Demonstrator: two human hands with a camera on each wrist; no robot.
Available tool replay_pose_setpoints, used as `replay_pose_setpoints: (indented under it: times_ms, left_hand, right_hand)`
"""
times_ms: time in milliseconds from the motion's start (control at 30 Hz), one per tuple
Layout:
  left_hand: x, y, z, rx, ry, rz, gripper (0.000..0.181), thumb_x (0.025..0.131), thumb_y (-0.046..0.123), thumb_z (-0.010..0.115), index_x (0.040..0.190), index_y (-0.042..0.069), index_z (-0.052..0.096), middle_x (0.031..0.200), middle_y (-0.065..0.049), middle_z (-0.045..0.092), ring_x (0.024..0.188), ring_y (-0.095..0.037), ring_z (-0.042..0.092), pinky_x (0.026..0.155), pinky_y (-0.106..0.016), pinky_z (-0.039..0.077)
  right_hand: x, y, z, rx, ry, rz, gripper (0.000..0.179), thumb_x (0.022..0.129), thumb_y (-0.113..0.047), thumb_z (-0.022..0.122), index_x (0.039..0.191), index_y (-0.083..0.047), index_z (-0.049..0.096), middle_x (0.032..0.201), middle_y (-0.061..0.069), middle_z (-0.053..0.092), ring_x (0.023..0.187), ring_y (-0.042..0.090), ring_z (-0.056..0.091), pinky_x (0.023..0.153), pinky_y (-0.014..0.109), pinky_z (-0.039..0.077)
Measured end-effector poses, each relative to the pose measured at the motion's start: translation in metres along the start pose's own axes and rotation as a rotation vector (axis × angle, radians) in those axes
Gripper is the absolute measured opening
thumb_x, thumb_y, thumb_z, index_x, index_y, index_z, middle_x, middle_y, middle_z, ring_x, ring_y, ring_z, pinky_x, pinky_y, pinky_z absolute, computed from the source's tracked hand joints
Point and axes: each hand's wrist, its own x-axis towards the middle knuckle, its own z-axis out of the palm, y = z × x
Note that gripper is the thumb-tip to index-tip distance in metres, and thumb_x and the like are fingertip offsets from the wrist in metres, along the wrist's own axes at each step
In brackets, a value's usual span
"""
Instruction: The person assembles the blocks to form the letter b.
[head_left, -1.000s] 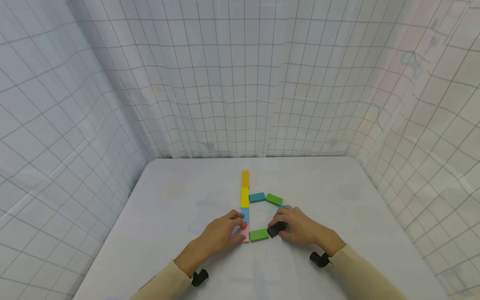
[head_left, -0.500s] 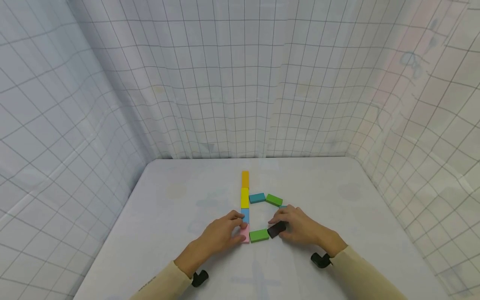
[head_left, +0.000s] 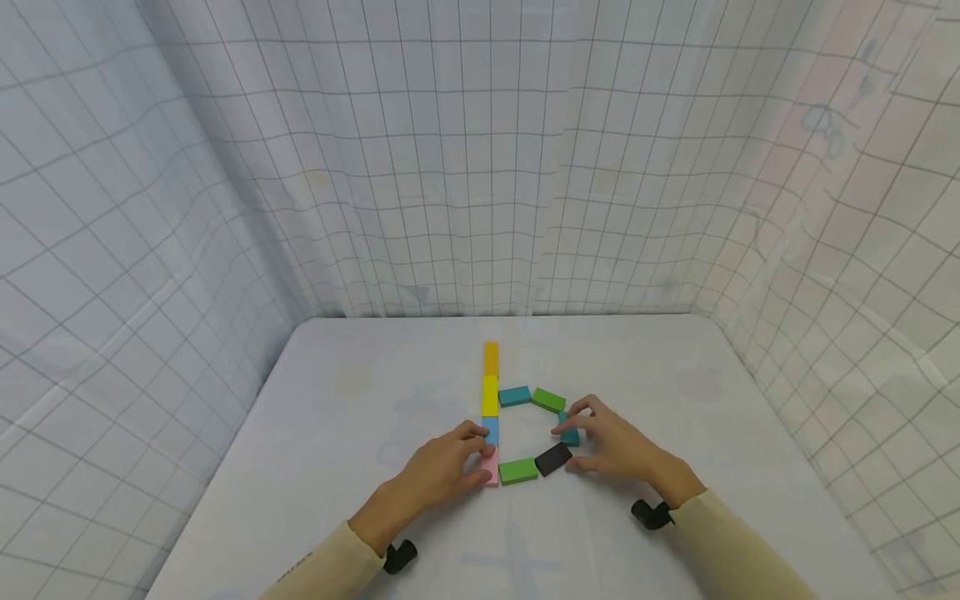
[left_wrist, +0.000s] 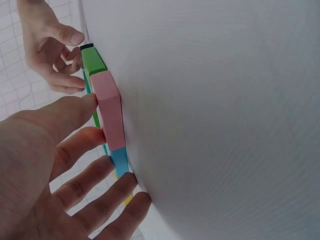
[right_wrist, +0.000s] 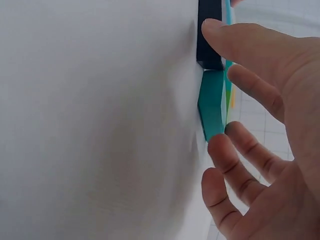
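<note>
My left hand [head_left: 442, 465] rests with loosely bent fingers at the lower end of a column of blocks. In the left wrist view its thumb and index fingertip lie against the pink block [left_wrist: 111, 115], with the light-blue block [head_left: 491, 428] beyond. My right hand [head_left: 618, 446], fingers spread, hovers around the right teal block [head_left: 571, 437] and the black block [head_left: 553, 459]. Its thumb overlaps the black block in the right wrist view; nothing is gripped. Black and teal meet at an angle, corners close. A green block [head_left: 518, 472] lies between pink and black.
Yellow [head_left: 490, 396] and orange [head_left: 491, 359] blocks continue the column away from me. Another teal block [head_left: 514, 397] and a green block [head_left: 549, 400] curve rightward from the yellow one. The white table [head_left: 360, 375] is bounded by grid-patterned curtains [head_left: 495, 208].
My right hand has let go of the black block and shifted slightly right, its fingers spreading; more of the right teal block shows. The left hand and the blocks have stayed in place.
</note>
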Motion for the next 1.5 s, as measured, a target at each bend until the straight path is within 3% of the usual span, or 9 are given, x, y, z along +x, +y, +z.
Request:
replay_pose_setpoints:
  times_ms: [267,633,1267,1500]
  left_hand:
    - [-0.0003,-0.0001,0.0008,-0.005,-0.002,-0.004,0.032,0.105,0.033,0.090,0.132,0.016,0.086,0.159,-0.008,0.070,0.138,-0.031,0.077,0.116,-0.053,0.066]
    - [0.0007,-0.0003,0.0011,-0.001,0.003,0.000,0.031,0.105,0.033,0.090,0.132,0.017,0.086,0.159,-0.007,0.070,0.139,-0.031,0.077,0.116,-0.053,0.066]
    - [-0.0003,0.0018,-0.0011,-0.011,-0.003,-0.028,0.031,0.105,0.034,0.091,0.131,0.017,0.087,0.159,-0.007,0.070,0.140,-0.031,0.076,0.117,-0.054,0.065]
    - [-0.0013,-0.0010,0.0003,0.007,0.024,0.005,0.032,0.104,0.034,0.091,0.131,0.016,0.086,0.157,-0.007,0.071,0.135,-0.029,0.079,0.113,-0.052,0.067]
  right_hand:
    - [-0.0013,-0.0007,0.0050,0.033,0.012,0.027,0.036,0.097,-0.037,0.099,0.130,-0.039,0.085,0.160,0.010,0.053,0.110,0.013,0.073,0.093,0.033,0.062]
    - [-0.0019,-0.0036,0.0072,0.036,0.029,0.035,0.032,0.099,-0.035,0.098,0.128,-0.038,0.086,0.162,0.011,0.052,0.111,0.014,0.074,0.094,0.033,0.063]
    - [0.0015,-0.0046,0.0091,0.053,0.020,0.011,0.052,0.096,-0.033,0.100,0.144,-0.024,0.082,0.163,0.014,0.053,0.103,0.009,0.064,0.087,0.024,0.057]
    - [-0.0028,-0.0049,0.0088,0.025,0.042,0.034,0.058,0.095,-0.035,0.101,0.147,-0.023,0.080,0.163,0.015,0.054,0.102,0.004,0.063,0.085,0.023,0.056]
